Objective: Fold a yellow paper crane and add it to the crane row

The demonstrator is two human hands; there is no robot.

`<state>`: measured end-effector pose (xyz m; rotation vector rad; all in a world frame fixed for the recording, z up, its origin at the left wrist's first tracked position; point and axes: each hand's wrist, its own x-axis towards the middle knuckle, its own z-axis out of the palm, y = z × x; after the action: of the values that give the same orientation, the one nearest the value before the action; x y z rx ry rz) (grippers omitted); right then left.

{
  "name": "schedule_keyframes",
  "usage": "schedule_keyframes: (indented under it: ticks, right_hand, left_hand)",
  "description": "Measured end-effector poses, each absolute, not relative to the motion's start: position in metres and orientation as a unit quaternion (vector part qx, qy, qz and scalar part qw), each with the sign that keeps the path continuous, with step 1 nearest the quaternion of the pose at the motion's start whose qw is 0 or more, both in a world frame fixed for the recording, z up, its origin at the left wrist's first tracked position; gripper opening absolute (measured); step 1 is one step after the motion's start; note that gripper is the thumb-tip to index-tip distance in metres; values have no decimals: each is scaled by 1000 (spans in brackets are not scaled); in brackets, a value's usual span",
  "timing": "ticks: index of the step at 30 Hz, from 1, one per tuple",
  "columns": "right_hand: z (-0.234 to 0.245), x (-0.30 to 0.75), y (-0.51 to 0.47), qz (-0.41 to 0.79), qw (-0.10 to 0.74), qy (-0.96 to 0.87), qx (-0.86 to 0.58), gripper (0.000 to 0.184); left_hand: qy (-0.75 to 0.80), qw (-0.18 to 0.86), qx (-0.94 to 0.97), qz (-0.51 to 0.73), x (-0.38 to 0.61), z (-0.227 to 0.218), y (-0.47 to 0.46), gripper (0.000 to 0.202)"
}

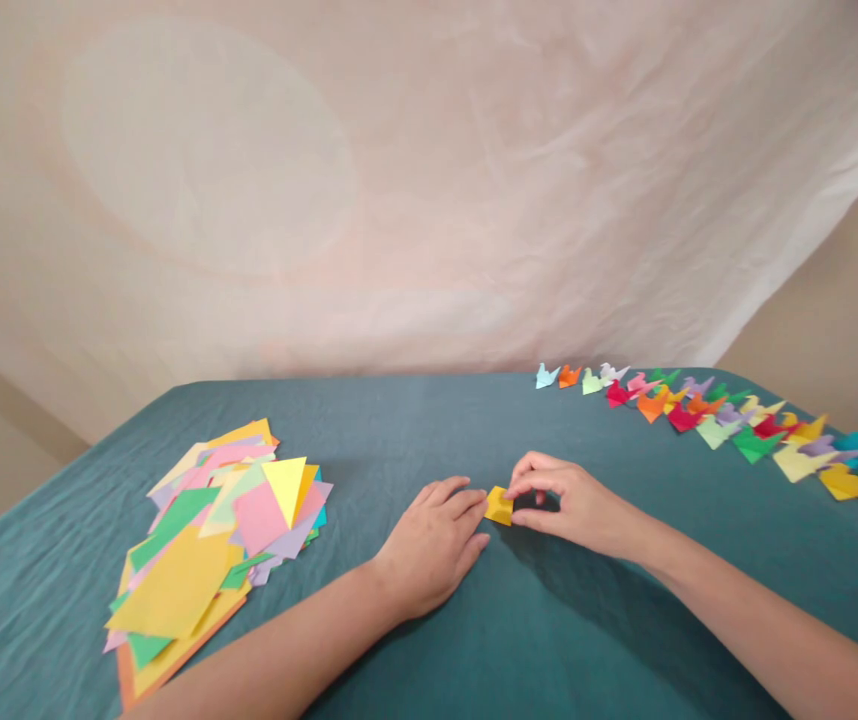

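Centrally, a small folded yellow paper piece (499, 508) lay on the dark teal, cloth-covered bench (406, 420). The flattened left hand (433, 545) touched its left edge, seemingly to steady it, while the right hand (568, 500) pinched its right edge.

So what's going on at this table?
A person has both hands on a small folded yellow paper on the dark green cloth. The left hand lies flat, its fingertips at the paper's left edge; the right hand has its thumb and fingers at the right edge. Loose colored sheets are heaped to the left, and folded paper birds stand in rows along the far right.
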<state>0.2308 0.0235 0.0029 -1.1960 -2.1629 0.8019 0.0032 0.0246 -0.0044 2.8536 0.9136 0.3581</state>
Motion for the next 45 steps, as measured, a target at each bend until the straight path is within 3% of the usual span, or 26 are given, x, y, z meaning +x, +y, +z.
schedule_keyframes:
  ticks: [8,29,45]
  right_hand:
    - [-3,235,27,252,232,-859,-380,34]
    - [-9,229,22,112,210,-901,-362,24]
    - [-17,219,23,223,296,-827,-423,19]
  left_hand:
    - [298,71,945,115,3,-3,25,37]
    - [289,66,940,171,0,-4,26,25]
    - [283,101,929,216,-2,-7,29,24]
